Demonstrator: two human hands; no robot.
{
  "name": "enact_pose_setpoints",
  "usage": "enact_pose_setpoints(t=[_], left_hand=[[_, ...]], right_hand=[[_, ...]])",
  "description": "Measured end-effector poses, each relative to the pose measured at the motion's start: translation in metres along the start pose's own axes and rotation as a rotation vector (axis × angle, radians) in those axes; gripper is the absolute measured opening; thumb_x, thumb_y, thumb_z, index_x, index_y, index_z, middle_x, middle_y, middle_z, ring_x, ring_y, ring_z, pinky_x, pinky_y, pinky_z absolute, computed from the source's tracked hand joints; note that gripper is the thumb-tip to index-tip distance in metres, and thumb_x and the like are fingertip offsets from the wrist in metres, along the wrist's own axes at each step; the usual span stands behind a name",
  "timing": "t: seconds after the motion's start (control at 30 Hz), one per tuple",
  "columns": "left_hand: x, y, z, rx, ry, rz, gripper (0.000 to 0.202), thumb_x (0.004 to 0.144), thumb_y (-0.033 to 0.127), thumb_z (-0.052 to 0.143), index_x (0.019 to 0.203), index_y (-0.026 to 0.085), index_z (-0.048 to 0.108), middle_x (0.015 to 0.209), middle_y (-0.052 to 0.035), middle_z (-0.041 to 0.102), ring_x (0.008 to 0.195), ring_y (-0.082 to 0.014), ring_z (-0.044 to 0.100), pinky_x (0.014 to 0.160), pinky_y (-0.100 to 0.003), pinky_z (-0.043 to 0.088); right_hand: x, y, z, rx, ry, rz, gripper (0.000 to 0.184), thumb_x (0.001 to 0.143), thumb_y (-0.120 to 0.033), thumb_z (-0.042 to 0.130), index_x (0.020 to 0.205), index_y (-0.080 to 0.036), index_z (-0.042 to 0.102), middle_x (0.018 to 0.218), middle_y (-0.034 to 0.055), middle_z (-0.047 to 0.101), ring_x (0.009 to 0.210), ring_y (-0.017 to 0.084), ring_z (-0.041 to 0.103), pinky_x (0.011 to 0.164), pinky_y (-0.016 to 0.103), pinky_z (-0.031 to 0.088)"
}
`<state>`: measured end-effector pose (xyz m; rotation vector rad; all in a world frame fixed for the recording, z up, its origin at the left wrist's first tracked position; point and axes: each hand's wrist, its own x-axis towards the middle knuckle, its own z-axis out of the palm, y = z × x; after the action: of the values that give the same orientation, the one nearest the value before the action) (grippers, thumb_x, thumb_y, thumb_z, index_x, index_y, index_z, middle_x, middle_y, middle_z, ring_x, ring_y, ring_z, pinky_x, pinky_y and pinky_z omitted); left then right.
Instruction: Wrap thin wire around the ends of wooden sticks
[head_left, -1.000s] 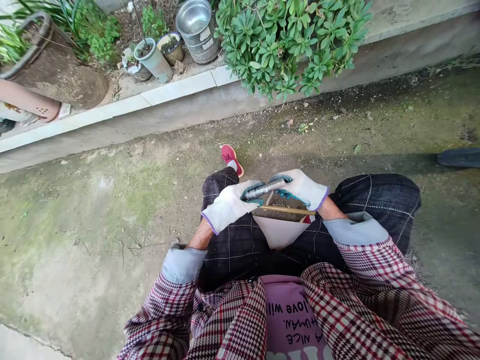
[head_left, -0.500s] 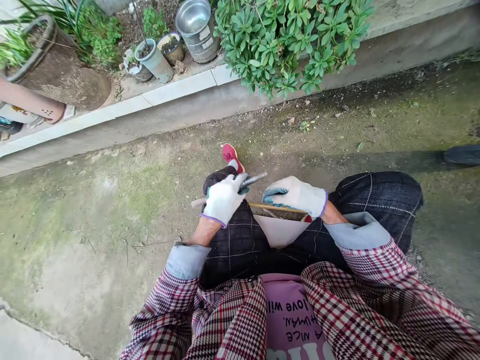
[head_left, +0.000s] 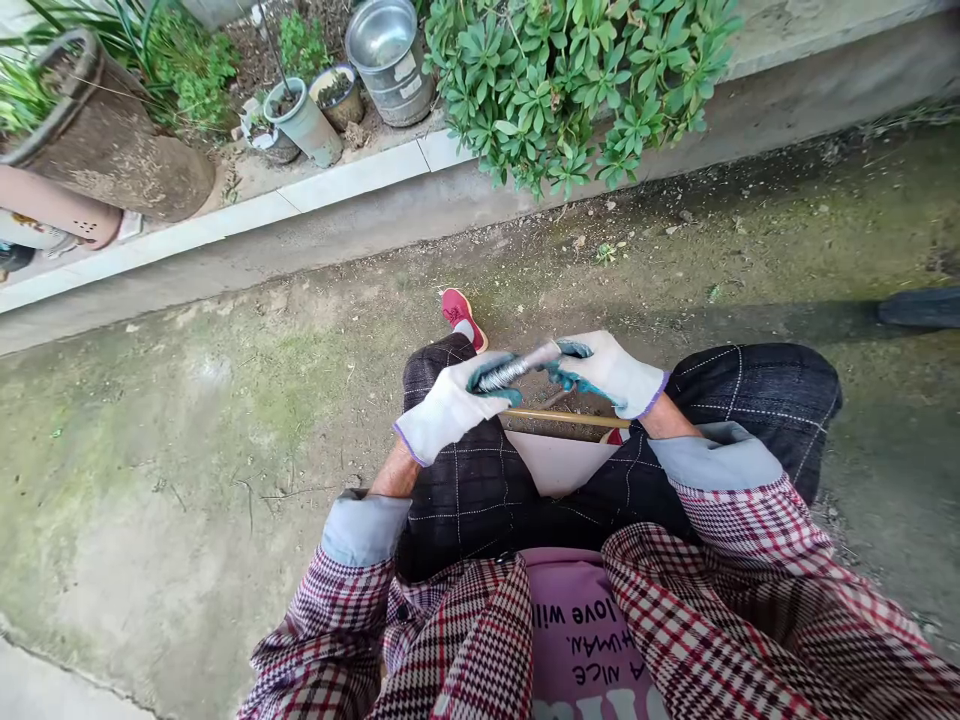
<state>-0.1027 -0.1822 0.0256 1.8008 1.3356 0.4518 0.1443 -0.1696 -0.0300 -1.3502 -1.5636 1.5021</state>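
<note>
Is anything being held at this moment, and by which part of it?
Yes, a spiral-wound metal rod: the left hand grips one end, and the right hand holds the other end.

Soft, diffuse daylight is falling evenly over the mossy concrete ground (head_left: 150, 480), with no glare showing, while a dim band of shade is stretching across it toward the right. The wide lens is bowing the white curb (head_left: 352, 177) toward the frame's edge, the succulent leaves (head_left: 562, 90) are rendering crisply, and the threaded metal rod (head_left: 514, 370) is blurring slightly between the left hand (head_left: 454, 408) and the right hand (head_left: 611, 375)
</note>
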Motion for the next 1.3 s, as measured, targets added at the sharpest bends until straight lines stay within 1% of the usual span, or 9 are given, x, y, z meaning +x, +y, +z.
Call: enact_pose_setpoints(t=[0.13,0.27,0.43,0.57,0.77,0.9,1.07,1.17,1.3], left_hand=[[0.003,0.000,-0.003,-0.115,0.170,-0.062,0.052,0.084,0.030,0.068,0.132,0.012,0.067,0.106,-0.0076,0.074,0.092,-0.0189,0.068,0.087,-0.032,0.056],[0.008,-0.011,-0.006,0.115,0.188,-0.107,0.048,0.086,0.031,0.069,0.133,0.020,0.068,0.110,-0.0040,0.075,0.097,-0.0194,0.070,0.093,-0.031,0.054],[0.008,-0.013,0.006,0.606,0.018,-0.169,0.048,0.088,0.034,0.069,0.136,0.032,0.066,0.119,-0.0033,0.074,0.103,-0.0236,0.072,0.089,-0.031,0.054],[0.007,-0.001,0.021,0.831,-0.199,-0.155,0.046,0.093,0.036,0.063,0.138,0.034,0.064,0.117,-0.0064,0.072,0.096,-0.0240,0.073,0.080,-0.031,0.055],[-0.001,0.007,0.022,0.603,-0.418,0.039,0.036,0.088,0.029,0.068,0.124,0.030,0.072,0.106,-0.0031,0.075,0.094,-0.0218,0.072,0.084,-0.030,0.055],[-0.004,0.006,0.012,0.178,-0.284,0.073,0.038,0.083,0.026,0.074,0.121,0.022,0.074,0.104,-0.0043,0.077,0.093,-0.0212,0.071,0.086,-0.030,0.057],[0.000,-0.001,0.008,-0.199,0.005,-0.047,0.054,0.079,0.027,0.074,0.129,0.010,0.068,0.114,-0.0084,0.075,0.097,-0.0203,0.071,0.086,-0.028,0.058],[0.004,-0.011,0.013,-0.237,0.116,-0.083,0.054,0.078,0.028,0.075,0.128,0.010,0.068,0.114,-0.0077,0.075,0.099,-0.0207,0.071,0.090,-0.030,0.058],[0.008,-0.020,0.013,-0.036,0.112,-0.089,0.047,0.081,0.028,0.074,0.126,0.016,0.070,0.109,-0.0046,0.076,0.097,-0.0200,0.072,0.092,-0.030,0.057]], right_hand=[[-0.003,-0.004,0.007,-0.006,-0.026,0.003,0.024,0.080,-0.040,0.065,0.080,-0.019,0.076,0.074,0.0032,0.074,0.063,0.016,0.066,0.059,0.027,0.052],[-0.006,-0.006,0.007,-0.126,-0.152,-0.077,0.023,0.083,-0.037,0.064,0.084,-0.019,0.079,0.081,0.0030,0.078,0.074,0.019,0.071,0.070,0.029,0.054],[-0.011,-0.009,0.003,-0.126,-0.317,-0.171,0.026,0.085,-0.032,0.063,0.100,-0.021,0.082,0.103,0.0028,0.081,0.094,0.021,0.074,0.088,0.030,0.054],[-0.013,-0.012,-0.001,-0.264,-0.211,-0.131,0.025,0.087,-0.035,0.062,0.093,-0.020,0.082,0.092,0.0029,0.080,0.083,0.020,0.071,0.077,0.029,0.052],[-0.003,-0.001,-0.008,-0.431,-0.028,-0.057,0.022,0.086,-0.032,0.062,0.085,-0.020,0.080,0.085,0.0036,0.078,0.075,0.019,0.066,0.070,0.030,0.046],[0.002,0.000,-0.007,-0.376,-0.042,-0.090,0.021,0.083,-0.029,0.061,0.078,-0.018,0.077,0.078,0.0043,0.076,0.071,0.018,0.064,0.068,0.029,0.044],[-0.001,-0.007,0.002,-0.212,-0.058,-0.029,0.026,0.085,-0.036,0.061,0.078,-0.016,0.075,0.068,0.0030,0.070,0.060,0.015,0.060,0.060,0.027,0.043],[-0.004,-0.008,0.007,-0.207,-0.090,-0.029,0.025,0.086,-0.036,0.060,0.083,-0.017,0.077,0.072,0.0029,0.073,0.062,0.015,0.062,0.061,0.027,0.044],[-0.006,-0.008,0.008,-0.254,-0.134,-0.101,0.023,0.087,-0.034,0.062,0.089,-0.019,0.079,0.083,0.0034,0.078,0.072,0.018,0.067,0.068,0.027,0.047]])
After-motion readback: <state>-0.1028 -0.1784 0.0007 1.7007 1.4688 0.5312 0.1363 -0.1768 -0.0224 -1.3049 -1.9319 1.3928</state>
